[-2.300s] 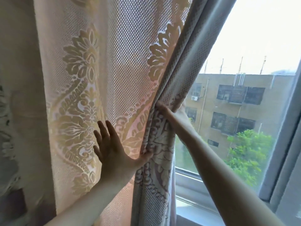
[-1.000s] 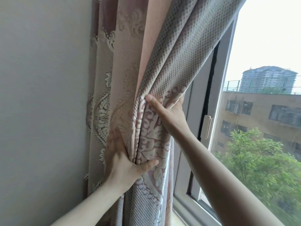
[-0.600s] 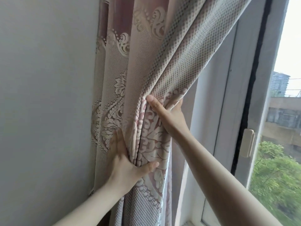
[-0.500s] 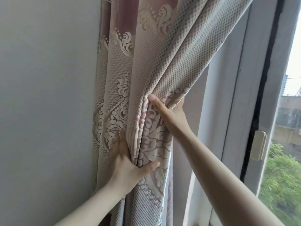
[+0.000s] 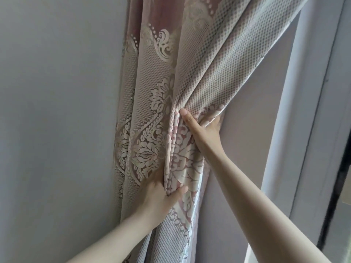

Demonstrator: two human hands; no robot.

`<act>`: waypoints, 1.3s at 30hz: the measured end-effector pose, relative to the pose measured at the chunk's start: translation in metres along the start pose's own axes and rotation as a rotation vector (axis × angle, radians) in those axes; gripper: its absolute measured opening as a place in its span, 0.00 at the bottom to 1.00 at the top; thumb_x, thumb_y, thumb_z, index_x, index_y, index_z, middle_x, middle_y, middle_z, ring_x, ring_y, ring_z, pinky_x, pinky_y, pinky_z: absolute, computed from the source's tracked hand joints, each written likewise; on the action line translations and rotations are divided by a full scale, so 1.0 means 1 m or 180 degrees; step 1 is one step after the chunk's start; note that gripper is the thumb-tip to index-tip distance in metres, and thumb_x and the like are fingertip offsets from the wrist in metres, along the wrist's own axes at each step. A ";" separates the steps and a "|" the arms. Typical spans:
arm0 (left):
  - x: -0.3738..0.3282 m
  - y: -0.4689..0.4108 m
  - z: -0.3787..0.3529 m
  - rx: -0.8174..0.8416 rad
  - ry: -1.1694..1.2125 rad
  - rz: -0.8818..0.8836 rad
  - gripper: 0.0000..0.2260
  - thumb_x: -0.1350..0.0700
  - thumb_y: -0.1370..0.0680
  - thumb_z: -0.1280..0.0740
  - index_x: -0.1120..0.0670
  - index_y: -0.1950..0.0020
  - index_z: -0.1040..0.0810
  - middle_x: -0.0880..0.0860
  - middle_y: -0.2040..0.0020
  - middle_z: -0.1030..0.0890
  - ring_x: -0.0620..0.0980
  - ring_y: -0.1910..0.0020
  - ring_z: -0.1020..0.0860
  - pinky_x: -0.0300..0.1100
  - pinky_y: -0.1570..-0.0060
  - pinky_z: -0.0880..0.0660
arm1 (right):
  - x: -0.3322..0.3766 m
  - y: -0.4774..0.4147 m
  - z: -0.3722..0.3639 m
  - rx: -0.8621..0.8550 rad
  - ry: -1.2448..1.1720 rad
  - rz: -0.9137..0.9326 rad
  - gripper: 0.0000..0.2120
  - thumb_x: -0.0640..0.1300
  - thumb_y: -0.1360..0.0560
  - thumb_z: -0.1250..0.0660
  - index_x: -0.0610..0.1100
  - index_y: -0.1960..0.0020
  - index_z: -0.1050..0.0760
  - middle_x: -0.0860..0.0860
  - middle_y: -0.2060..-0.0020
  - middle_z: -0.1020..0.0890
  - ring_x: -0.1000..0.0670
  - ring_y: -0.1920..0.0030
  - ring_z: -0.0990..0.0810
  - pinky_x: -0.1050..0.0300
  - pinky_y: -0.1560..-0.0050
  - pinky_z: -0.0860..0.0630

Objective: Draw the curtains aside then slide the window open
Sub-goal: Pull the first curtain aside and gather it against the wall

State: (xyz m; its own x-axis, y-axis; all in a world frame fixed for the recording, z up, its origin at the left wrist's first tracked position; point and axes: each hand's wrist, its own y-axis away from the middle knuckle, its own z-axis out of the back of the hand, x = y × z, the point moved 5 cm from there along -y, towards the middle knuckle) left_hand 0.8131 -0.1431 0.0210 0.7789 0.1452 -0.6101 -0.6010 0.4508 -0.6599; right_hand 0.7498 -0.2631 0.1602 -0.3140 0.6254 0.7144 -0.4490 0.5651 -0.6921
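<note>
The pink and beige patterned curtain point(image 5: 152, 103) hangs bunched in thick folds against the wall at the window's left side. My left hand point(image 5: 159, 196) grips a fold low down, fingers tucked into the fabric and thumb across the front. Higher up, my right hand point(image 5: 203, 130) clutches the curtain's gathered edge, with its fingers hidden behind the cloth. At the far right runs the pale window frame point(image 5: 311, 111) with a dark seal strip point(image 5: 340, 186). A sliver of the window handle point(image 5: 346, 194) shows at the right edge.
A plain grey wall point(image 5: 57, 120) fills the left half of the view. A flat grey reveal panel point(image 5: 252, 120) sits between the curtain and the window frame. No glass or outdoor view shows.
The curtain has been pulled left from across the window and bunched against the wall. My view has swung left, so the glass and buildings have slid out of sight. Both hands keep their grip.
</note>
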 end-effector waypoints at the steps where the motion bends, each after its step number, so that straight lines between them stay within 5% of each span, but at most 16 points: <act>1: 0.001 -0.002 -0.003 0.0032 -0.0040 -0.0023 0.34 0.35 0.31 0.35 0.48 0.28 0.35 0.45 0.38 0.24 0.48 0.38 0.25 0.46 0.39 0.26 | -0.004 -0.002 -0.002 -0.0044 0.0005 -0.0022 0.61 0.78 0.45 0.30 0.55 0.21 0.50 0.51 0.23 0.41 0.50 0.24 0.41 0.47 0.25 0.43; 12: 0.050 -0.067 -0.017 -0.0234 -0.0165 0.0073 0.36 0.36 0.35 0.29 0.52 0.32 0.30 0.44 0.45 0.27 0.46 0.44 0.24 0.36 0.46 0.27 | -0.051 -0.063 -0.045 0.0207 -0.0362 -0.0030 0.49 0.65 0.35 0.25 0.51 0.24 0.47 0.60 0.34 0.30 0.55 0.34 0.28 0.62 0.39 0.33; 16: 0.075 -0.097 -0.028 -0.0151 -0.0338 0.0106 0.44 0.30 0.41 0.30 0.49 0.31 0.32 0.44 0.37 0.26 0.44 0.43 0.25 0.37 0.45 0.26 | -0.073 -0.090 -0.068 0.0229 -0.0521 0.0044 0.51 0.66 0.38 0.24 0.52 0.24 0.45 0.58 0.30 0.30 0.56 0.32 0.29 0.56 0.31 0.32; 19: 0.100 -0.117 -0.036 -0.0237 -0.0390 0.0271 0.54 0.24 0.45 0.33 0.48 0.25 0.42 0.49 0.27 0.34 0.50 0.33 0.29 0.47 0.36 0.27 | -0.092 -0.108 -0.086 0.0271 -0.0629 0.0059 0.50 0.65 0.38 0.23 0.51 0.24 0.43 0.59 0.31 0.28 0.57 0.32 0.28 0.57 0.31 0.32; 22: 0.115 -0.130 -0.038 -0.0400 -0.0533 0.0400 0.62 0.21 0.47 0.37 0.50 0.22 0.54 0.52 0.21 0.50 0.53 0.23 0.45 0.52 0.27 0.39 | -0.104 -0.122 -0.100 0.0199 -0.0629 0.0131 0.52 0.66 0.39 0.23 0.50 0.23 0.44 0.58 0.29 0.30 0.57 0.30 0.30 0.55 0.29 0.33; 24: 0.123 -0.137 -0.039 -0.0503 -0.0603 0.0453 0.63 0.21 0.47 0.38 0.50 0.22 0.59 0.51 0.21 0.55 0.53 0.22 0.55 0.55 0.25 0.47 | -0.114 -0.131 -0.111 0.0156 -0.0613 0.0128 0.54 0.68 0.41 0.24 0.50 0.23 0.44 0.58 0.28 0.31 0.56 0.29 0.31 0.52 0.28 0.33; 28: 0.145 -0.155 -0.042 -0.0585 -0.0535 0.0544 0.62 0.21 0.46 0.38 0.48 0.23 0.62 0.50 0.21 0.58 0.53 0.22 0.58 0.58 0.25 0.49 | -0.135 -0.149 -0.131 0.0117 -0.0542 0.0094 0.54 0.71 0.42 0.25 0.51 0.24 0.42 0.57 0.30 0.28 0.54 0.31 0.29 0.50 0.29 0.31; 39: 0.210 -0.215 -0.031 -0.0711 -0.0242 0.0458 0.59 0.30 0.40 0.31 0.47 0.24 0.67 0.46 0.22 0.64 0.45 0.23 0.60 0.43 0.29 0.57 | -0.164 -0.201 -0.207 0.0164 -0.0578 0.0236 0.52 0.69 0.40 0.25 0.51 0.24 0.42 0.57 0.31 0.27 0.55 0.32 0.28 0.51 0.30 0.30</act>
State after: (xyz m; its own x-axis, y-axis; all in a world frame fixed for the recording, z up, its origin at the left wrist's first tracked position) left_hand 1.1005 -0.2368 0.0212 0.6888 0.2633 -0.6755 -0.7245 0.2165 -0.6544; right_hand 1.0652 -0.3677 0.1610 -0.4916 0.5542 0.6717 -0.4598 0.4899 -0.7406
